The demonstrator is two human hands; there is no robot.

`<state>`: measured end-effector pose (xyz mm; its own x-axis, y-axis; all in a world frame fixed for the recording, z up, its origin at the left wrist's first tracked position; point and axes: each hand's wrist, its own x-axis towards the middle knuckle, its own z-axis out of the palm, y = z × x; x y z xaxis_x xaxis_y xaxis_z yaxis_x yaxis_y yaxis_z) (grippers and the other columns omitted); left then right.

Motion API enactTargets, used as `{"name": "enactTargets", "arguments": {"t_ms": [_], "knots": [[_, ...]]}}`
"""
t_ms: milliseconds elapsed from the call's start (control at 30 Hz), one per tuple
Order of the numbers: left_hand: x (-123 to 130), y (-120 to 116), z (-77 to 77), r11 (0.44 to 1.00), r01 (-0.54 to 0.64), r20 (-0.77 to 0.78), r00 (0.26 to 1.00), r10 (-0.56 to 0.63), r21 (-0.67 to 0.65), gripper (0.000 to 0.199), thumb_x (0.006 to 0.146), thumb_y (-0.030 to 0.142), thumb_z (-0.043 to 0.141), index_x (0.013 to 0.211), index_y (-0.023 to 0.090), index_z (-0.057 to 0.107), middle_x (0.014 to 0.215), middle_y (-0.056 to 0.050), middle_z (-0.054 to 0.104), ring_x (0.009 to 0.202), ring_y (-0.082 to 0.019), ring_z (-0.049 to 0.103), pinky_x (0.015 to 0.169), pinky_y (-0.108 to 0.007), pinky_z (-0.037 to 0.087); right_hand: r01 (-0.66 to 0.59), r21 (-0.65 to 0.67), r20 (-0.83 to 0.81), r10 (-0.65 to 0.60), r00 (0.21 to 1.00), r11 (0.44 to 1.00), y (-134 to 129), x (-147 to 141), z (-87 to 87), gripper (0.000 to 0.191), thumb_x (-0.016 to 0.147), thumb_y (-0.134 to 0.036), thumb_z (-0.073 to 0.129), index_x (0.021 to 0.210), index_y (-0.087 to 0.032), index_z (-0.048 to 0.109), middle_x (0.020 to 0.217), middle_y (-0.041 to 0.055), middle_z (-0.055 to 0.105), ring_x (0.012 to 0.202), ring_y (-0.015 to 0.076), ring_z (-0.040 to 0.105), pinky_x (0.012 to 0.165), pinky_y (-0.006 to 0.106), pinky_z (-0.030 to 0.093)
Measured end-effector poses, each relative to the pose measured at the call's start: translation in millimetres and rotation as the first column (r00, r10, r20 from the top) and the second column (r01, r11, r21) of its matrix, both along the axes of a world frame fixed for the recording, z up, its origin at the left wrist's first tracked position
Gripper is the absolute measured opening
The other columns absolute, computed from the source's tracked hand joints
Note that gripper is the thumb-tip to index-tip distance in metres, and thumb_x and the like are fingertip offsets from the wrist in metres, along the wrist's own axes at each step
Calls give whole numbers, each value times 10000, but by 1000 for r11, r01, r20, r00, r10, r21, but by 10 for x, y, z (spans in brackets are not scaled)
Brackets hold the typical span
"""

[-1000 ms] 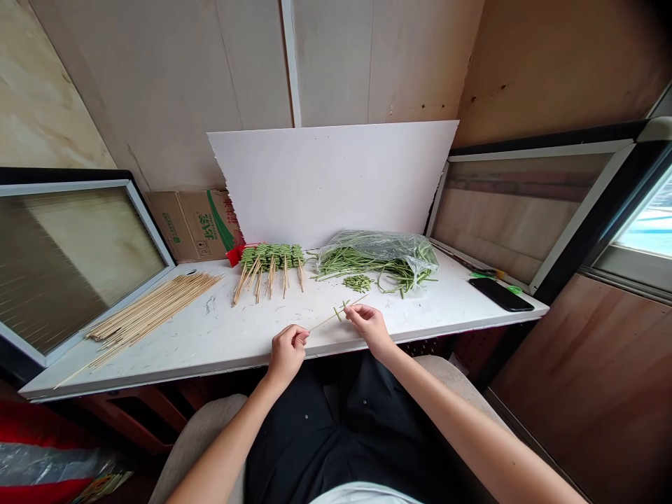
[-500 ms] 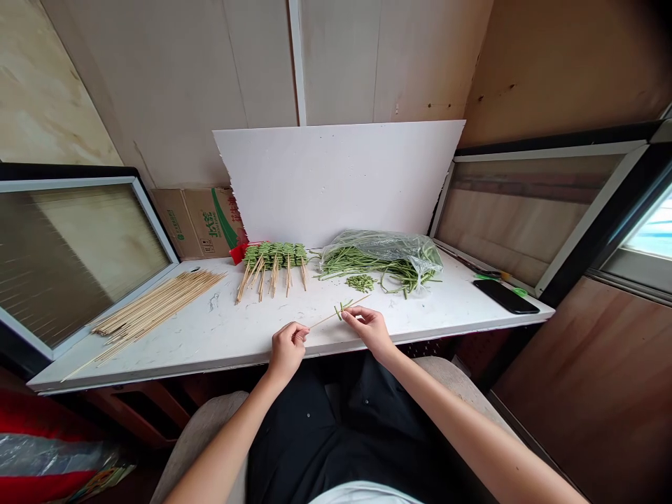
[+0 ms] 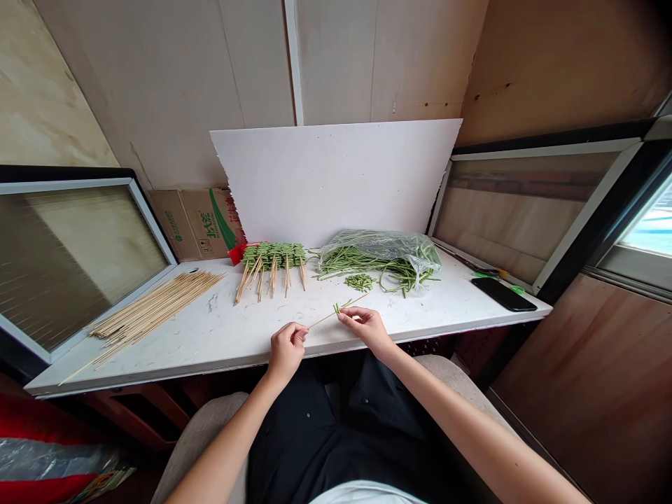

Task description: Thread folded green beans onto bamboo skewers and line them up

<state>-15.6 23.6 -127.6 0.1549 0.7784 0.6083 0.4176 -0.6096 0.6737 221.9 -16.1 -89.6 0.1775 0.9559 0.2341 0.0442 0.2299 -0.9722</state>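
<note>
Near the table's front edge, my left hand is closed on the lower end of a thin wooden skewer, which slants up to the right. The fingers of my right hand pinch short green bean pieces on the skewer, partly hidden by the fingertips. Beyond my right hand lies a small heap of cut bean pieces. Behind it, long green beans spill from a clear plastic bag. To the left, several finished bean skewers lie stacked with their sticks toward me.
A pile of bare skewers covers the left of the white table. A black phone lies at the right. A white board stands at the back beside a cardboard box. Framed glass panels flank the table.
The bean pieces at my right fingertips have shifted slightly and sit closer together on the skewer. Both hands stay nearly in place, and the view has moved a little.
</note>
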Motion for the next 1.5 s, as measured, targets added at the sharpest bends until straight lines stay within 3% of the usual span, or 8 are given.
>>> {"name": "enactTargets", "arguments": {"t_ms": [300, 467, 567, 667, 833, 967, 1200, 1500], "knots": [[-11, 17, -15, 999, -16, 7, 1000, 16, -32, 240, 978, 265, 555, 807, 202, 711, 691, -19, 707, 646, -178, 684, 635, -277, 514, -89, -17, -8, 89, 996, 996, 70, 97, -26, 453, 724, -495, 893, 1063, -204, 819, 1103, 108, 798, 977, 268, 732, 821, 360, 566], [-35, 65, -37, 999, -34, 30, 999, 35, -39, 238, 983, 291, 567, 823, 198, 718, 695, -23, 712, 646, -182, 689, 642, -283, 527, -124, 113, 266, 90, 960, 986, 137, 397, 42, 393, 869, -373, 721, 1229, -222, 767, 1163, 116, 786, 1100, 292, 711, 805, 360, 547], [-46, 89, -46, 998, -43, 35, 998, 45, -43, 233, 982, 292, 569, 835, 199, 725, 699, -26, 715, 659, -187, 699, 651, -284, 533, -7, 200, 522, -100, 847, 980, 187, 609, 40, 340, 916, -294, 595, 1197, -228, 775, 1122, 110, 782, 1077, 300, 676, 828, 394, 522], [-44, 93, -50, 998, -39, 45, 998, 42, -57, 238, 986, 313, 577, 843, 199, 729, 708, -32, 722, 672, -192, 708, 647, -284, 537, 95, 270, 709, -265, 654, 958, 240, 722, -42, 285, 944, -313, 584, 1098, -220, 805, 1068, 132, 769, 1051, 334, 623, 914, 460, 482], [-36, 86, -65, 998, -20, 58, 998, 24, -67, 228, 977, 335, 604, 855, 200, 741, 733, -41, 735, 693, -196, 718, 648, -285, 554, 217, 239, 820, -316, 477, 947, 331, 736, -198, 178, 936, -334, 667, 928, -241, 819, 1004, 148, 743, 1060, 359, 577, 858, 438, 447], [-37, 98, -87, 996, -4, 79, 997, 11, -85, 198, 960, 334, 635, 872, 198, 750, 766, -50, 752, 720, -201, 732, 679, -298, 582, 223, 228, 774, -315, 548, 948, 373, 741, -212, 185, 934, -322, 646, 843, -236, 782, 954, 122, 754, 1012, 332, 585, 852, 425, 441], [-43, 109, -81, 998, 11, 98, 995, -5, -58, 176, 949, 312, 647, 881, 199, 763, 782, -56, 767, 730, -203, 745, 687, -304, 605, 218, 151, 284, -254, 925, 964, 380, 793, -129, 459, 818, -604, 724, 1016, -195, 794, 1021, 119, 793, 804, 245, 646, 757, 386, 508], [-147, 172, -57, 998, -31, 29, 999, 30, 46, 181, 956, 289, 639, 878, 211, 782, 843, -59, 784, 744, -194, 723, 684, -288, 572, 79, -24, -129, -82, 988, 997, 389, 773, -111, 619, 637, -725, 853, 938, -190, 777, 927, 99, 768, 749, 194, 639, 636, 301, 480]]}}
